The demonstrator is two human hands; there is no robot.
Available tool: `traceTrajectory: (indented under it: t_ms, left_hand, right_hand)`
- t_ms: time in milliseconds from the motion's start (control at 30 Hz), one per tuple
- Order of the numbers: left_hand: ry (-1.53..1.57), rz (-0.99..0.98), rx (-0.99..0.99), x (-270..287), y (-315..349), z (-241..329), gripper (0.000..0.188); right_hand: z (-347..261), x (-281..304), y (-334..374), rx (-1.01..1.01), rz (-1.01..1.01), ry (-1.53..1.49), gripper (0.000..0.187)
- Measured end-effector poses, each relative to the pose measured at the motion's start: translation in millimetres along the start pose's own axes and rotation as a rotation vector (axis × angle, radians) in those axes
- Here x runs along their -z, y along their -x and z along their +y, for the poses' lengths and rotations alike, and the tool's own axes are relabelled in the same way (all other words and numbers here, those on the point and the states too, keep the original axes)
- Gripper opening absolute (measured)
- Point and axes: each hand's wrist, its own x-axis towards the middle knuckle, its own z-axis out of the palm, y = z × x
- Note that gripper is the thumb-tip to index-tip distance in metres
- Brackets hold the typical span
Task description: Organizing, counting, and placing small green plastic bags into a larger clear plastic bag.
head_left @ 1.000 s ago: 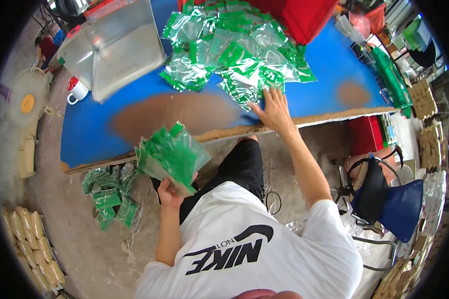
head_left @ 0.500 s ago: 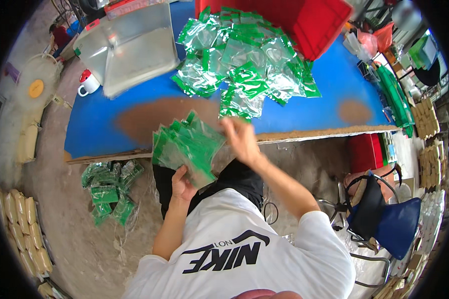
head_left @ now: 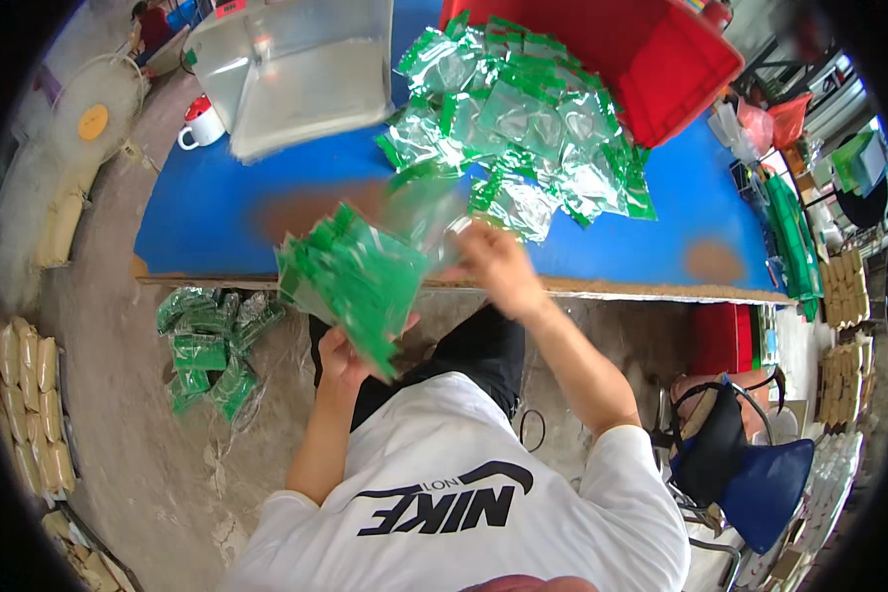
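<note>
My left hand (head_left: 345, 357) is closed on the lower end of a fanned stack of green-and-clear plastic bags (head_left: 350, 281), held in front of the table's near edge. My right hand (head_left: 505, 268) is closed at the edge of a single clear plastic bag (head_left: 426, 212) with a green strip. That bag is smeared by motion and lies partly over the stack's upper right side. Beyond my hands, a loose pile of similar bags (head_left: 533, 118) covers part of the blue table (head_left: 207, 212). The right fingertips are blurred.
A red crate (head_left: 661, 74) lies tipped behind the pile. To its left stand a clear plastic bin (head_left: 311, 89) and a white mug (head_left: 202, 126) with a red top. Bundles of green packets (head_left: 202, 350) sit on the floor at left; a blue chair (head_left: 770, 483) stands at right.
My right hand has drawn a bag from the pile's front edge leftward to the stack. The stack in my left hand is turned slightly. The whole view has shifted a little.
</note>
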Motion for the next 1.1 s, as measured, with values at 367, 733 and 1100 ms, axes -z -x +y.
traceTrajectory:
  t_ms: [367, 733, 1100]
  left_hand:
    - [-0.084, 0.181, -0.101, 44.6, 33.0, 25.1, 0.061]
    - [-0.150, 0.231, -0.087, 43.4, 46.9, 28.4, 0.063]
    - [-0.260, 0.360, -0.011, 15.2, 32.7, 30.7, 0.053]
  right_hand:
    - [72.4, 57.1, 0.0, 0.865, -0.098, 1.318, 0.055]
    - [-74.0, 146.2, -96.1, 0.464, -0.099, 1.124, 0.030]
    - [43.2, 167.8, -102.9, 0.637, 0.698, 1.470, 0.087]
